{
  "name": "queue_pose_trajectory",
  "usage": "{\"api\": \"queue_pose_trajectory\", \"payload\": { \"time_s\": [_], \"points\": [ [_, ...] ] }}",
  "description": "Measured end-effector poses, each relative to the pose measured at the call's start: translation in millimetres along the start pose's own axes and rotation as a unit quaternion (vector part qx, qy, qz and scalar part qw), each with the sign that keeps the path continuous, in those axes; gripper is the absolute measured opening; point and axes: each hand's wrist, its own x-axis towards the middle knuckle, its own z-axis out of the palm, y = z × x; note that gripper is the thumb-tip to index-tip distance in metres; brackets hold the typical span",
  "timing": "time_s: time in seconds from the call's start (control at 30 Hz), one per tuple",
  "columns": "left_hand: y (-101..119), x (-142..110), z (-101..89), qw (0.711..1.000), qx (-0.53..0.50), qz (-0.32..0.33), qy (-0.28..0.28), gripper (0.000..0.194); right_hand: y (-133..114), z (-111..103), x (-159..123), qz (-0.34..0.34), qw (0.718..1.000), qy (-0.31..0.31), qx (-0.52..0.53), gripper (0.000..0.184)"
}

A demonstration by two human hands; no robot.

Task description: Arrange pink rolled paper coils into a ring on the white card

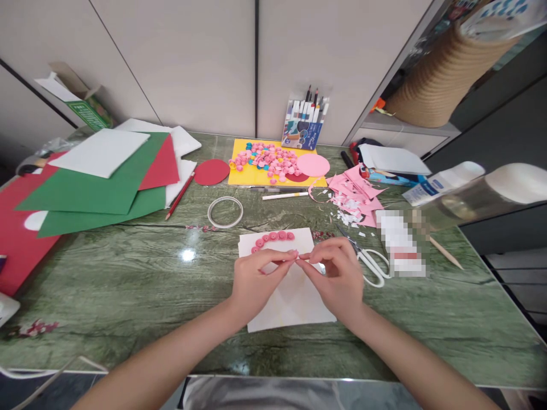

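Observation:
Over a white sheet of paper [286, 302], my left hand [260, 279] pinches a small pink paper rosette [296, 254] between thumb and fingertips. My right hand [339, 273] meets it there, thumb and forefinger closed at the rosette's edge; whatever is between them is too small to make out. On the upper part of the sheet, several pink rosettes [273, 236] lie in a curved row. White-handled scissors [374, 266] rest just right of my right hand. A roll of tape [225, 212] lies on the table beyond the sheet, to the left.
At the back, a yellow sheet [239, 177] bears a heap of coloured rosettes [273, 159]. Pink paper scraps [354, 191] lie right of it, near a clear bottle [465, 205]. Green paper [98, 182] and red paper [25, 245] cover the left side. Markers [305, 117] stand against the wall.

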Motion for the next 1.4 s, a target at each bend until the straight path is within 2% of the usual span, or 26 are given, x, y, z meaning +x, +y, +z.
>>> {"api": "queue_pose_trajectory", "payload": {
  "time_s": [0.13,0.27,0.4,0.53,0.63,0.8,1.2,1.4],
  "points": [
    [0,0,0.5,1.000,0.011,0.000,-0.003,0.009,-1,0,-1,-0.006,1.000,-0.005,-0.013,0.014],
    [4,-1,2.2,1.000,-0.003,-0.008,-0.019,0.010,-1,3,-8,-0.018,0.999,-0.040,-0.017,0.015],
    [7,1,2.5,0.997,-0.051,-0.057,-0.031,0.007,0,6,-11,-0.010,0.999,-0.052,-0.007,0.015],
    [6,7,0.9,0.984,-0.130,-0.116,-0.030,0.008,0,3,-6,-0.020,0.999,-0.043,-0.016,0.015],
    [5,10,0.3,0.977,-0.161,-0.135,-0.019,0.007,0,-2,-2,-0.027,0.999,-0.025,-0.028,0.016],
    [4,8,1.8,0.980,-0.147,-0.128,-0.027,0.009,1,-3,0,-0.059,0.998,0.004,-0.036,0.018],
    [2,6,3.6,0.984,-0.136,-0.110,-0.023,0.008,1,-1,0,-0.129,0.989,0.005,-0.064,0.024],
    [2,6,3.1,0.986,-0.130,-0.101,-0.023,0.007,-1,0,2,-0.131,0.989,0.012,-0.061,0.026]
  ]
}}
